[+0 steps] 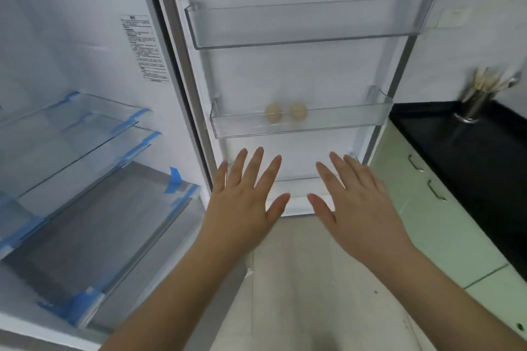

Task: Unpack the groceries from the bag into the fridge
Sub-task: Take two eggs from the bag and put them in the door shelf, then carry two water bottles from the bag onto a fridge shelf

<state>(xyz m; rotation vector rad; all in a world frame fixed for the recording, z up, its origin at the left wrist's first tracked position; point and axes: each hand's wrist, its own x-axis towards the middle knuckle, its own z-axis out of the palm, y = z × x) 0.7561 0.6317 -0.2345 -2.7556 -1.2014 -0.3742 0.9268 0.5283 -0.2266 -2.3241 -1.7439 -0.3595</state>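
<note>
- We stand at an open fridge (85, 37); its white inside fills the left of the view, with glass shelves (74, 134) edged in blue tape and a printed label on the inner side wall.
- The fridge door (285, 80) swings open straight ahead of us, carrying clear plastic door bins: an upper bin (308, 25) and a middle bin (299, 122).
- To the right runs a black countertop (456, 151) over pale green cabinet fronts (427, 222), and a metal holder of utensils (473, 102) stands on the counter against a white tiled wall.
- Below us lies a light tiled floor (299, 279).
- Two eggs sit side by side in the middle bin, the left egg (273, 117) just beside the right egg (298, 113).
- Our left hand (245, 196) is spread flat, fingers straight and apart, holding nothing, below the eggs and clear of the bin.
- Our right hand (356, 202) is likewise spread flat and holds nothing, lower than the eggs and off to their right.
- The two thumbs point toward each other, near but not touching, in front of the bottom part of the door.
</note>
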